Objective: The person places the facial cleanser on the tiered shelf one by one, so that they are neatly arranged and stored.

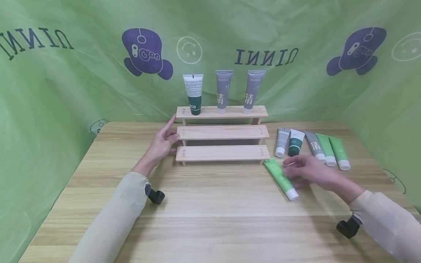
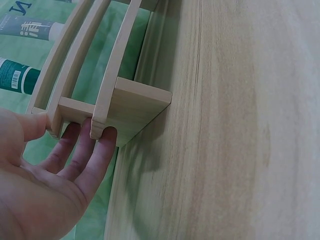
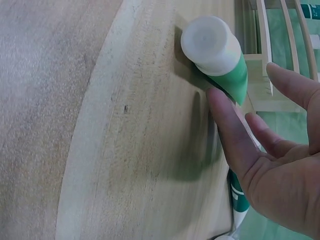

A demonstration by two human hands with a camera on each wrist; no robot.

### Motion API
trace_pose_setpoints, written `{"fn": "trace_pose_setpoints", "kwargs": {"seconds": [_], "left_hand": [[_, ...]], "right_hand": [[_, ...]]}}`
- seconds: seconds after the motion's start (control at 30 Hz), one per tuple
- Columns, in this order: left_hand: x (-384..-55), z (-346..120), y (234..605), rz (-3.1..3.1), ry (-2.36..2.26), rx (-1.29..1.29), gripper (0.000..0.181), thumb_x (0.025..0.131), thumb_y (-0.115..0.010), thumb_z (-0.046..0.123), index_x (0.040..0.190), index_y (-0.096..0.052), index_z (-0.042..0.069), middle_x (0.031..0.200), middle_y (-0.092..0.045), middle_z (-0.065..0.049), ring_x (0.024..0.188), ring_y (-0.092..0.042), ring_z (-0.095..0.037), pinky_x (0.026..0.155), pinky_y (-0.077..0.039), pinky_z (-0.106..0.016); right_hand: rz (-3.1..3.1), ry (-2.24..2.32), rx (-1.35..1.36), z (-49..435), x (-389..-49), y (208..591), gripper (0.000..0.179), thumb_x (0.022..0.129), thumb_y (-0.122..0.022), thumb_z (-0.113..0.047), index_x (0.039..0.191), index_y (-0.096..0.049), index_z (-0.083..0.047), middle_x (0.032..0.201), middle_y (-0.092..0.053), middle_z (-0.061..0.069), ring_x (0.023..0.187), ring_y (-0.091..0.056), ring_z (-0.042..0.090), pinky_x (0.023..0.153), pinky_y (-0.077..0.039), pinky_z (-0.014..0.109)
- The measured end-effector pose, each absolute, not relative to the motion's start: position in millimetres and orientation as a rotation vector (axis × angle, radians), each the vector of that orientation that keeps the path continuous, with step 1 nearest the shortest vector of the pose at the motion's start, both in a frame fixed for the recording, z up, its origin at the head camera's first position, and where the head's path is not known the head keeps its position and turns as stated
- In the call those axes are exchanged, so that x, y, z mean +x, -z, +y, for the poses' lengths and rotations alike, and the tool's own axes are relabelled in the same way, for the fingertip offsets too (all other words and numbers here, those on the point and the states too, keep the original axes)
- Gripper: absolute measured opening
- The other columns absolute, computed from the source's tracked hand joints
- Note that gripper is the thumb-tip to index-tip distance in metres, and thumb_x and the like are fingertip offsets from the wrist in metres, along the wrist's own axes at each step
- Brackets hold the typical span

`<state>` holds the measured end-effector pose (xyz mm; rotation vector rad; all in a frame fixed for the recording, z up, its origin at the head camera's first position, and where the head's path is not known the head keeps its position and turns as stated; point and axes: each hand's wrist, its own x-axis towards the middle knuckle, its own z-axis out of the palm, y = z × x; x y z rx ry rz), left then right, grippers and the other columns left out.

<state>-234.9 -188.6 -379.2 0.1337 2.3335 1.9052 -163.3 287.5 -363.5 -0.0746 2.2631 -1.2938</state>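
Here, the left hand (image 1: 161, 143) grips the wooden stand (image 1: 223, 132) at its left end; the right hand (image 1: 310, 171), fingers loosely parted, hovers beside a green tube (image 1: 277, 175) lying on the table (image 1: 204, 204) by the stand's front-right corner.

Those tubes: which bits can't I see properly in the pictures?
- Head view: fine print on the standing white-and-green tube, too small to read.
- Left wrist view: that tube's top end, cut off by the left edge.
- Right wrist view: much of the bright green tube, hidden behind its white cap.
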Motion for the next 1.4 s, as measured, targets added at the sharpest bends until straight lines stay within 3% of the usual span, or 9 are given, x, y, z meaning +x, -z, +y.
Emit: {"fn": "trace_pose_setpoints", "kwargs": {"seconds": [0.3, 0.83, 1.4], "left_hand": [[-234.8, -188.2, 378.5, 2.331, -1.906, 0.132, 0.074, 0.105, -0.047, 0.004, 0.159, -0.017, 0.043, 0.148, -0.043, -0.026, 0.120, -0.057, -0.042, 0.087, -0.060, -0.049], [-234.6, -188.6, 378.5, 2.332, -1.917, 0.143, 0.074, 0.105, -0.047, 0.004, 0.159, -0.018, 0.043, 0.147, -0.044, -0.026, 0.120, -0.057, -0.042, 0.085, -0.060, -0.048], [-236.2, -189.1, 380.2, 2.308, -1.922, 0.126, 0.073, 0.105, -0.047, 0.003, 0.160, -0.018, 0.042, 0.144, -0.047, -0.025, 0.117, -0.058, -0.042, 0.085, -0.060, -0.048]], "right_hand": [[2.284, 1.261, -0.087, 282.4, -163.6, 365.3, 0.064, 0.093, -0.073, -0.023, 0.139, -0.045, 0.012, 0.119, -0.064, 0.021, 0.094, -0.068, 0.026, 0.077, -0.063, 0.040], [2.433, 0.990, -0.064, 272.5, -168.9, 364.6, 0.063, 0.088, -0.079, -0.034, 0.131, -0.058, 0.007, 0.112, -0.067, 0.014, 0.090, -0.065, 0.020, 0.072, -0.059, 0.035], [2.446, 0.926, -0.052, 270.7, -170.7, 365.2, 0.056, 0.088, -0.078, -0.032, 0.126, -0.061, 0.005, 0.105, -0.066, 0.010, 0.087, -0.062, 0.021, 0.070, -0.055, 0.034]]}}
